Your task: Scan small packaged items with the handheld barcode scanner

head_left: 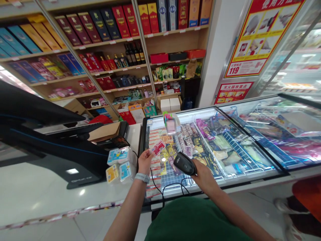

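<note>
One item per hand, out over the glass-topped freezer [253, 179]! Pinching a small red-and-white packet [157, 147] between thumb and fingertips in the left hand [145, 162], with a pale watch [142, 177] strapped around the wrist just below. Over to the right hand [202, 171]: wrapped firmly around a black scanner [185, 164], with its rounded head angled up and towards the left, near the packet but clearly apart from it. Down below, curling across the near end of the freezer, a black cable [163, 192].

Through the glass now, on to wire baskets [232, 145] loaded with bagged goods [223, 142], in purple, yellow, black and pale green. Near the far edge, beyond the packet, a pixelated patch [171, 127], too obscured to tell. Off to the left, on the white counter [50, 197], a cluster of clear plastic tubs [121, 164] with blue and yellow labels, close beside the freezer. Behind those, an open cardboard box [106, 131], and further left the big black stand [85, 160].

Across the back, shelves [117, 40] full of boxed goods and bottles; right of those, a red-and-yellow poster [263, 36] marked 119. At the right edge, partly in view, a person in orange [308, 197].
</note>
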`<action>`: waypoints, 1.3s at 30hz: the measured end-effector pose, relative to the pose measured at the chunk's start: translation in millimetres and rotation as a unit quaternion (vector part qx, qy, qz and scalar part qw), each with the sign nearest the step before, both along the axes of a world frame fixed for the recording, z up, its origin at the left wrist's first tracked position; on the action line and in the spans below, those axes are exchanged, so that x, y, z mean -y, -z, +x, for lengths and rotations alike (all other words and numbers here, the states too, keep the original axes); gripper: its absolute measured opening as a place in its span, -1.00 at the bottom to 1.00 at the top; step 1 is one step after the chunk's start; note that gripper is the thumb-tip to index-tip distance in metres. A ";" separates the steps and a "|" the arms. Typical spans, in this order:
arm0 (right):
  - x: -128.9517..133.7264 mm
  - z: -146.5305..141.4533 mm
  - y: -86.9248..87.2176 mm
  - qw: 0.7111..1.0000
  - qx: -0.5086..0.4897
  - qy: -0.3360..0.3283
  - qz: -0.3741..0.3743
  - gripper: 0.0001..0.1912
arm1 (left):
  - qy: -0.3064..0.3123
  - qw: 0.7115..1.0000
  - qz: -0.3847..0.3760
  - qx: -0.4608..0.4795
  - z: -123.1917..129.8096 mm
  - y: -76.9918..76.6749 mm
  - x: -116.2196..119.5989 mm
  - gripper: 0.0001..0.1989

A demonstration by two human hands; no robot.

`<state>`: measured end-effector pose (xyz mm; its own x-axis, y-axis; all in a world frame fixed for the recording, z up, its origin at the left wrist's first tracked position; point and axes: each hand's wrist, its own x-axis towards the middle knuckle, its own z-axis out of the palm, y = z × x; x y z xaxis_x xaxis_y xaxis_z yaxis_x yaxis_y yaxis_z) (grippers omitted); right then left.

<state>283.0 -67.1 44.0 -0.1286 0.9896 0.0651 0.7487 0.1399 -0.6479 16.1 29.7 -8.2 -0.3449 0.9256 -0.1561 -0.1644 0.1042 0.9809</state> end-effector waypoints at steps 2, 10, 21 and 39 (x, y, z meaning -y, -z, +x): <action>0.2 -0.4 0.2 1.000 0.003 0.000 0.001 -0.65 | -0.004 1.000 0.002 0.000 1.5 -0.7 0.2 -0.62; 1.6 -1.2 -4.6 1.000 0.007 0.003 -0.011 -0.66 | -0.002 1.000 0.009 0.030 3.7 3.3 2.3 -0.62; 1.3 -0.8 0.5 0.999 0.030 0.008 -0.022 -0.70 | 0.008 1.000 -0.003 0.030 4.4 11.3 6.4 -0.57; 1.5 -0.6 1.1 1.000 0.012 -0.005 -0.018 -0.69 | 0.021 0.999 -0.004 0.034 3.3 17.1 8.7 -0.54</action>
